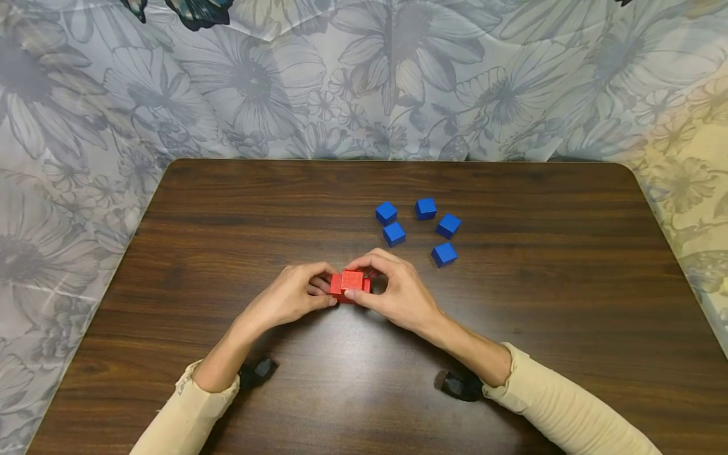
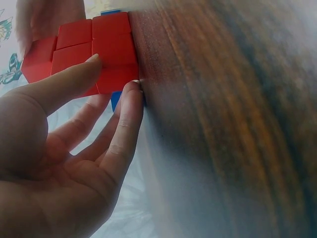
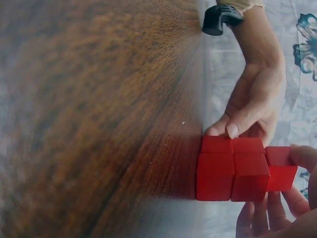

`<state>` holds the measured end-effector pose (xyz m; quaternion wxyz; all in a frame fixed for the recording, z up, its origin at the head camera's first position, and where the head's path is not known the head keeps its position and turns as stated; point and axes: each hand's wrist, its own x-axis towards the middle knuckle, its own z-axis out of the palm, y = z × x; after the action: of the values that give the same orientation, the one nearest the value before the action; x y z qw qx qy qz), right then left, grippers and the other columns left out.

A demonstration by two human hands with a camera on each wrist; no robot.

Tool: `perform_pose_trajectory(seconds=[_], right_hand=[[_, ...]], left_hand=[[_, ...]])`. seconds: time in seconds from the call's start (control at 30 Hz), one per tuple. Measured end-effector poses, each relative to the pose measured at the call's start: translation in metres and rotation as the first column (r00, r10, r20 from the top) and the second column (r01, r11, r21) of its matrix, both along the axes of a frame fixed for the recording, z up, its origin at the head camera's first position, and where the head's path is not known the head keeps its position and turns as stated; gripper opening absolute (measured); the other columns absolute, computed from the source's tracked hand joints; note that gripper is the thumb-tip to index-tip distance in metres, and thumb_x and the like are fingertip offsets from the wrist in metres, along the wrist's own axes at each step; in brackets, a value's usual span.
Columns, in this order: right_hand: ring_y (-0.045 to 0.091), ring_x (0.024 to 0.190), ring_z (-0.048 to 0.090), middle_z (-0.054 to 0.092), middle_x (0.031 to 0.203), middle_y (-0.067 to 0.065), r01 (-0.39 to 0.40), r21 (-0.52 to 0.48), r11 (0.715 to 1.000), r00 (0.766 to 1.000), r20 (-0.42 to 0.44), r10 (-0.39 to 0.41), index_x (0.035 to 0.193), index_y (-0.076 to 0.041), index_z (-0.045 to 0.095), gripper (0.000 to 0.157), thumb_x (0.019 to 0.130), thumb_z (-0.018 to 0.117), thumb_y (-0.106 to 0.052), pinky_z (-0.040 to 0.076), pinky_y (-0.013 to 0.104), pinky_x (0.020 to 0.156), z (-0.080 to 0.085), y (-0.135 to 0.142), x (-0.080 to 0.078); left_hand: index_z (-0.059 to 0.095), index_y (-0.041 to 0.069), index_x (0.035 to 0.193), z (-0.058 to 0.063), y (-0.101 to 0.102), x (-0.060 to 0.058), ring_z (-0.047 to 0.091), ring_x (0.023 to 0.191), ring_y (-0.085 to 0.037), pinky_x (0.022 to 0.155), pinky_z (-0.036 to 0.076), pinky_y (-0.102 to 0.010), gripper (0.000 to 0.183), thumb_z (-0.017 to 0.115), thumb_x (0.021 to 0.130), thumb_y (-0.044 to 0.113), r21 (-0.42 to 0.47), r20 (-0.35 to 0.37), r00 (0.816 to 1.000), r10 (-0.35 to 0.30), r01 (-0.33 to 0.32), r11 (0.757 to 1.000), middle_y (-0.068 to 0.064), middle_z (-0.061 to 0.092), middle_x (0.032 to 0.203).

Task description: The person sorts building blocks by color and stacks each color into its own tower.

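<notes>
Several red cubes are stacked on the table, two side by side in each of two layers, with a single red cube [image 1: 352, 280] on top, straddling the middle. My right hand [image 1: 400, 292] pinches that top cube, thumb at its front and fingers behind. On the left side of the stack, my left hand [image 1: 292, 292] holds the lower red cubes [image 2: 113, 47] between thumb and fingers. The left thumb [image 2: 74, 82] lies over the front faces, and a fingertip sits at the bottom corner by the table. Seen from the right wrist, the lower red cubes [image 3: 215, 176] line up evenly.
Several blue cubes [image 1: 394, 234] lie scattered on the brown wooden table [image 1: 256, 215], just beyond my right hand. A flowered cloth [image 1: 398, 76] hangs behind the table's far edge. Black wrist cameras [image 1: 461, 385] sit under both forearms.
</notes>
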<state>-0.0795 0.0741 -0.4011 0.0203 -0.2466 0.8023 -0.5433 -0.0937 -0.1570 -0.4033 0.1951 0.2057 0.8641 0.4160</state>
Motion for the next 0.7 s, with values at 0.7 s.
perform_pose_trajectory(seconds=[0.7], right_hand=[[0.016,0.093,0.064,0.067,0.111,0.001,-0.035,-0.073,0.997,0.999,-0.028,0.033,0.117,-0.01,0.069,0.034,0.085,0.08,-0.015,0.055,0.042,0.082,0.0001,0.0044,-0.0019]], left_hand=[[0.063,0.006,0.122,0.0066,-0.0035,-0.0016,0.067,0.094,-0.016,0.081,0.056,-0.025,0.044,0.081,0.082,0.007,-0.026,0.04,0.999,-0.009,0.01,1.0,-0.006,0.068,0.111]])
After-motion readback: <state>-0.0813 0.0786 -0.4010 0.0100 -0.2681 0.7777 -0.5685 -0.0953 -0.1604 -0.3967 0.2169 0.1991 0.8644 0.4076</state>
